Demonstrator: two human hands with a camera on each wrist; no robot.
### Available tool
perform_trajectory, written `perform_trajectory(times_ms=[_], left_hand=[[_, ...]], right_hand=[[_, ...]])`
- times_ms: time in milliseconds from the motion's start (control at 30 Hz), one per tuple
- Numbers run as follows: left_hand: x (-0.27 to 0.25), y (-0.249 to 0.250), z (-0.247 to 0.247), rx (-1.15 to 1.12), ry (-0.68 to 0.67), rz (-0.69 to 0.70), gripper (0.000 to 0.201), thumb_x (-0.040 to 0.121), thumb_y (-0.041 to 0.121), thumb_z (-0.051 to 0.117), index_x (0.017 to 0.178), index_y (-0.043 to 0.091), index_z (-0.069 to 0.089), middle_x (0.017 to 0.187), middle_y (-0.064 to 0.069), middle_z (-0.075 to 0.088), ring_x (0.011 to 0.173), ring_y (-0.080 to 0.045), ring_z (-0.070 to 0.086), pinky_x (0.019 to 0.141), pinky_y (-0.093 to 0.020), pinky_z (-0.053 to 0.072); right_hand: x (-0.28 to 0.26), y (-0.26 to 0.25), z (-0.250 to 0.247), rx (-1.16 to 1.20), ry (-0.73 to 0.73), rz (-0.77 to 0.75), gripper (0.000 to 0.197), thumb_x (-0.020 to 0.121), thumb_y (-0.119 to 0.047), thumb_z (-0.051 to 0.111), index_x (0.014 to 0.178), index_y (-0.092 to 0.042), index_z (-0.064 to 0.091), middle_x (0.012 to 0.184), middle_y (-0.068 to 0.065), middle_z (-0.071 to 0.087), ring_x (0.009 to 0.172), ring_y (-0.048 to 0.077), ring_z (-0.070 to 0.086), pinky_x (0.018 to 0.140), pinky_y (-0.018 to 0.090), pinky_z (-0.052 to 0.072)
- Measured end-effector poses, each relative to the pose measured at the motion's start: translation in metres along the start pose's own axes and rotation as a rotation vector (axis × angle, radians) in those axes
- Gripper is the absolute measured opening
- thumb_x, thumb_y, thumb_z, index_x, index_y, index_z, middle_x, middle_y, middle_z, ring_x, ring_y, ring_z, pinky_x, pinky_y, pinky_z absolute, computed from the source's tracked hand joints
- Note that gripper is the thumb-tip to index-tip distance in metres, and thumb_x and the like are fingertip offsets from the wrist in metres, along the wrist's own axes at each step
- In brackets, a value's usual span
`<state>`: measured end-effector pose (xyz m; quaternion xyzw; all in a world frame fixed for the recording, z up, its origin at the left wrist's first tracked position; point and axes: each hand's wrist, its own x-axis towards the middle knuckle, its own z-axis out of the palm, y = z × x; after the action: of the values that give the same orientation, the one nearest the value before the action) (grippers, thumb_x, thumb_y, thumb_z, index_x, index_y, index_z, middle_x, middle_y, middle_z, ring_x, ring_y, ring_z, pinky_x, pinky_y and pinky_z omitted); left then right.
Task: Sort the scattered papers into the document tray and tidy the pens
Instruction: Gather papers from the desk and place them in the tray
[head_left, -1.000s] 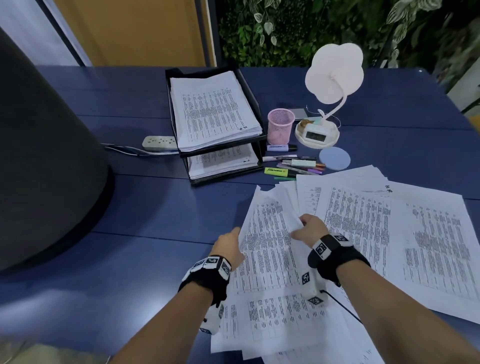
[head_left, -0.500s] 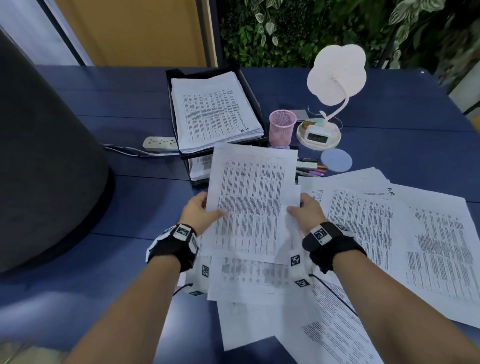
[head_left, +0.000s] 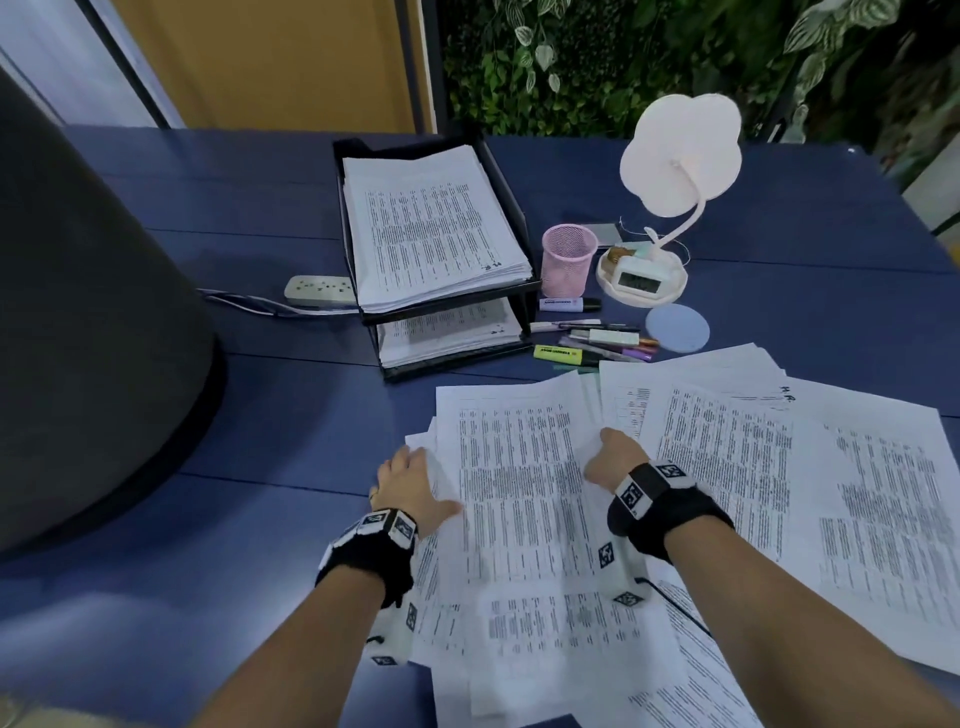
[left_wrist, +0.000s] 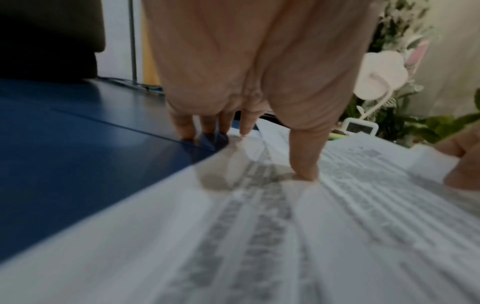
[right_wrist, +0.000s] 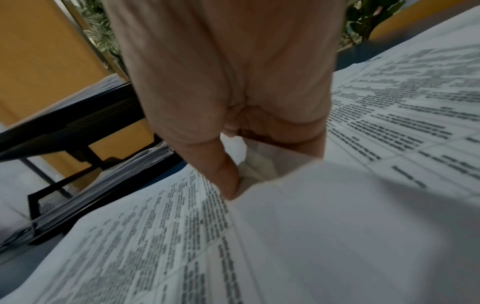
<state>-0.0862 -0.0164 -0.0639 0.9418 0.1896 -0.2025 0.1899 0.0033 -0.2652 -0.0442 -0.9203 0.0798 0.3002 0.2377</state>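
Note:
Printed sheets (head_left: 753, 467) lie scattered over the near right of the blue table. One sheet (head_left: 519, 478) lies on top between my hands. My left hand (head_left: 415, 470) rests at its left edge. In the left wrist view its fingers (left_wrist: 184, 125) reach straight down to the table by the paper's edge, and the thumb presses on the sheet. My right hand (head_left: 605, 452) pinches the sheet's right edge, which curls up between thumb and fingers (right_wrist: 228, 185). The black two-tier document tray (head_left: 395, 146) stands beyond, with stacked papers in both tiers. Several pens and highlighters (head_left: 597, 343) lie loose to its right.
A pink mesh cup (head_left: 569, 262) stands right of the tray, beside a white lamp with a clock base (head_left: 641, 278) and a round blue coaster (head_left: 677, 328). A power strip (head_left: 319, 289) lies left of the tray. A large dark object (head_left: 93, 338) fills the left side.
Half a second ago both hands held the sheet raised in front of the tray. It has come back down onto the pile, nearer to me, and my left hand now rests at its edge.

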Motion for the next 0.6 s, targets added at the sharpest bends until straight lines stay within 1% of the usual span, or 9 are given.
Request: perform_trajectory(times_ms=[100, 233, 300, 367, 433, 467, 533, 567, 600], left_hand=[[0.003, 0.008, -0.004, -0.163, 0.069, -0.029, 0.089, 0.076, 0.038, 0.075, 0.144, 0.009, 0.024, 0.145, -0.011, 0.033, 0.133, -0.029, 0.03, 0.107, -0.037, 0.028], [0.004, 0.02, -0.009, -0.383, 0.095, -0.178, 0.087, 0.068, 0.015, 0.083, 0.137, 0.005, 0.03, 0.134, -0.017, 0.037, 0.12, -0.033, 0.045, 0.097, -0.037, 0.041], [0.009, 0.018, -0.011, -0.541, 0.094, -0.279, 0.08, 0.067, 0.015, 0.084, 0.131, 0.002, 0.037, 0.13, -0.017, 0.047, 0.114, -0.031, 0.052, 0.091, -0.034, 0.044], [0.014, 0.012, -0.015, -0.681, 0.075, -0.363, 0.075, 0.07, 0.022, 0.083, 0.13, 0.0, 0.045, 0.13, -0.016, 0.053, 0.116, -0.03, 0.054, 0.092, -0.032, 0.044], [0.018, 0.005, -0.018, -0.742, 0.004, -0.381, 0.064, 0.075, 0.027, 0.079, 0.126, 0.0, 0.053, 0.127, -0.012, 0.057, 0.118, -0.028, 0.054, 0.094, -0.03, 0.043], [0.022, 0.002, -0.017, -0.757, -0.004, -0.373, 0.053, 0.077, 0.027, 0.078, 0.119, 0.002, 0.059, 0.118, -0.01, 0.059, 0.114, -0.027, 0.057, 0.092, -0.029, 0.043], [0.023, -0.001, -0.013, -0.86, 0.076, -0.351, 0.021, 0.075, 0.019, 0.079, 0.088, 0.011, 0.065, 0.094, -0.006, 0.062, 0.092, -0.024, 0.06, 0.086, -0.033, 0.048], [0.024, -0.002, -0.011, -0.936, 0.142, -0.331, 0.017, 0.073, 0.015, 0.079, 0.075, 0.015, 0.062, 0.084, -0.005, 0.063, 0.082, -0.023, 0.059, 0.083, -0.035, 0.05], [0.025, -0.003, -0.007, -1.003, 0.21, -0.318, 0.021, 0.072, 0.012, 0.079, 0.067, 0.017, 0.059, 0.076, -0.003, 0.062, 0.075, -0.022, 0.057, 0.078, -0.035, 0.051]], right_hand=[[0.0, -0.003, 0.006, -0.036, -0.03, 0.003, 0.052, 0.086, -0.018, 0.062, 0.131, -0.002, 0.042, 0.132, 0.014, 0.05, 0.12, 0.029, 0.05, 0.092, 0.028, 0.043], [0.0, -0.003, 0.006, -0.036, -0.022, 0.027, 0.066, 0.086, -0.021, 0.066, 0.141, -0.002, 0.034, 0.143, 0.012, 0.041, 0.13, 0.026, 0.042, 0.101, 0.027, 0.038], [0.0, -0.001, 0.006, -0.015, -0.014, 0.034, 0.07, 0.086, -0.022, 0.067, 0.142, -0.001, 0.032, 0.145, 0.012, 0.039, 0.133, 0.026, 0.04, 0.103, 0.026, 0.036], [0.001, 0.0, 0.005, 0.008, -0.013, 0.039, 0.069, 0.086, -0.023, 0.067, 0.142, -0.001, 0.034, 0.145, 0.012, 0.039, 0.132, 0.026, 0.04, 0.103, 0.026, 0.036], [0.002, 0.001, 0.004, 0.032, -0.013, 0.046, 0.067, 0.087, -0.021, 0.065, 0.142, -0.001, 0.033, 0.146, 0.012, 0.038, 0.132, 0.026, 0.04, 0.103, 0.026, 0.035], [0.003, 0.001, 0.004, 0.046, -0.017, 0.051, 0.067, 0.088, -0.02, 0.064, 0.143, -0.001, 0.031, 0.147, 0.013, 0.036, 0.134, 0.026, 0.038, 0.104, 0.026, 0.034], [0.004, 0.001, 0.003, 0.072, -0.016, 0.068, 0.064, 0.09, -0.014, 0.06, 0.144, -0.001, 0.029, 0.148, 0.013, 0.035, 0.134, 0.026, 0.038, 0.103, 0.025, 0.034], [0.004, 0.001, 0.003, 0.083, -0.016, 0.076, 0.06, 0.09, -0.012, 0.059, 0.143, -0.001, 0.031, 0.145, 0.013, 0.038, 0.131, 0.027, 0.041, 0.101, 0.025, 0.036], [0.005, 0.001, 0.003, 0.099, -0.02, 0.083, 0.056, 0.091, -0.01, 0.057, 0.141, 0.0, 0.034, 0.142, 0.014, 0.041, 0.128, 0.028, 0.043, 0.099, 0.026, 0.038]])
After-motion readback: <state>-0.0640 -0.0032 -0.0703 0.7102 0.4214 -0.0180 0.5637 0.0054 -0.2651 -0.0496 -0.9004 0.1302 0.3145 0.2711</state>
